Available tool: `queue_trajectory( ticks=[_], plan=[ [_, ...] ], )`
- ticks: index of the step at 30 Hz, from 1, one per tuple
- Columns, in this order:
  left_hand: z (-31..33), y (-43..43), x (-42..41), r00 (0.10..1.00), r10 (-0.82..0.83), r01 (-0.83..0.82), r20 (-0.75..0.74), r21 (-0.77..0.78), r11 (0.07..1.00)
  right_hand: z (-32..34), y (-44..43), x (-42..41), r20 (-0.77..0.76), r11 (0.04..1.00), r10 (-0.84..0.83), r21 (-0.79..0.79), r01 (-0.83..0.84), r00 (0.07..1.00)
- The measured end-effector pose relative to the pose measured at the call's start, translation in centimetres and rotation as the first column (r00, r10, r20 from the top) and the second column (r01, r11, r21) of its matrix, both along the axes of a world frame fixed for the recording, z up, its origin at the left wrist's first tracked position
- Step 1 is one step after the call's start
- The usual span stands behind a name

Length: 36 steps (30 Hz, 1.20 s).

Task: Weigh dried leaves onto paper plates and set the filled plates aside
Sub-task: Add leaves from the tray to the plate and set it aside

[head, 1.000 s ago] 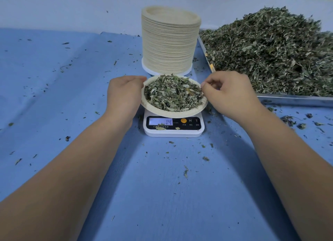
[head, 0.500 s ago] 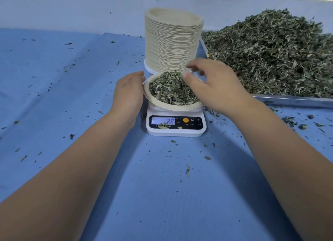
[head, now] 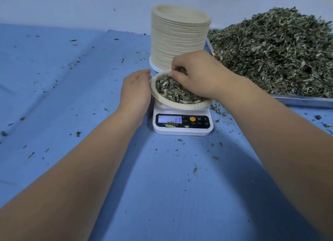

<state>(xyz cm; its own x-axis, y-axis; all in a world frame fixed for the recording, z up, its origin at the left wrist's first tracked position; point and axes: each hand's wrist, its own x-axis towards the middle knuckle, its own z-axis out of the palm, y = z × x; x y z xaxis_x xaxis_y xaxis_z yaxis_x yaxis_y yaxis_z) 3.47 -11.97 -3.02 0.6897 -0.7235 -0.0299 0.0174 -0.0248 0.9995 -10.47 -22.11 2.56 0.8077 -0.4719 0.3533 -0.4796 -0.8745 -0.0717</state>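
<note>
I see open blue cloth (head: 63, 87) along the whole left side of the surface, only leaf crumbs on it. Far side: plate stack (head: 180, 39) stands just behind the scale (head: 182, 129). Right side: metal tray (head: 302, 101) with leaf heap (head: 270, 51), narrow gap to the scale. Near edge passable between the two forearms (head: 270, 141).

A blue cloth (head: 54, 96) covers the table, creased by a fold running from ten o'clock toward the centre. Small dark leaf crumbs (head: 195, 168) lie scattered over it, thickest toward five o'clock. The rim of a metal tray (head: 302, 101) shows at three o'clock. A pale surface (head: 72, 5) lies at twelve o'clock.
</note>
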Motion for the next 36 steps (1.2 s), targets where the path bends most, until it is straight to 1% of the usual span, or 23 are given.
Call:
queue_trajectory(
  ticks=[5,9,13,19,22,24,26,28,30,31,32,33,36],
  plan=[
    [0.1,0.0,0.0,1.0,-0.01,0.01,-0.009,-0.016,1.0,0.9,-0.1,-0.2,0.181,0.999,-0.021,0.052,0.012,0.983],
    [0.1,-0.2,0.2,1.0,0.02,-0.02,-0.024,-0.012,1.0,1.8,-0.1,-0.9,0.284,0.996,-0.05,0.081,0.028,0.957],
    [0.1,0.1,-0.2,1.0,0.002,-0.003,-0.026,-0.025,1.0,2.1,0.1,-1.5,0.329,0.994,-0.061,0.104,0.028,0.943],
    [0.4,0.2,-0.3,0.999,-0.016,0.015,-0.045,-0.027,1.0,2.5,-0.1,-2.6,0.406,0.987,-0.13,0.139,0.079,0.905],
    [0.3,0.2,-0.2,0.999,-0.024,0.023,-0.04,-0.029,0.999,2.6,-0.7,-3.5,0.434,0.982,-0.179,0.14,0.13,0.883],
    [0.2,0.2,-0.2,0.999,-0.025,0.024,-0.042,-0.031,0.999,2.6,-1.5,-4.6,0.467,0.971,-0.241,0.118,0.21,0.851],
    [0.2,0.1,-0.1,0.999,-0.022,0.021,-0.045,-0.031,0.999,2.1,-2.7,-6.4,0.46,0.939,-0.331,0.076,0.335,0.824],
    [0.2,0.1,-0.1,0.999,-0.018,0.017,-0.043,-0.026,1.0,1.2,-3.9,-8.4,0.405,0.893,-0.438,0.089,0.442,0.803],
    [0.1,0.0,0.0,0.999,-0.014,0.013,-0.039,-0.019,1.0,-0.2,-4.6,-10.0,0.274,0.838,-0.544,0.129,0.53,0.793],
    [0.0,-0.1,0.0,0.999,-0.014,0.013,-0.032,-0.013,1.0,-0.9,-4.7,-10.4,0.202,0.817,-0.577,0.125,0.563,0.792],
    [-0.1,-0.1,0.0,1.0,-0.015,0.015,-0.024,-0.005,1.0,-1.4,-4.7,-10.6,0.158,0.808,-0.589,0.113,0.578,0.792],
    [-0.1,-0.1,0.0,1.0,-0.016,0.016,-0.018,0.004,1.0,-1.7,-4.7,-10.7,0.153,0.811,-0.584,0.103,0.575,0.797],
    [-0.1,0.0,-0.1,1.0,-0.029,0.029,-0.011,0.008,1.0,-1.7,-4.2,-10.3,0.236,0.848,-0.529,0.106,0.52,0.815]
  ],
)
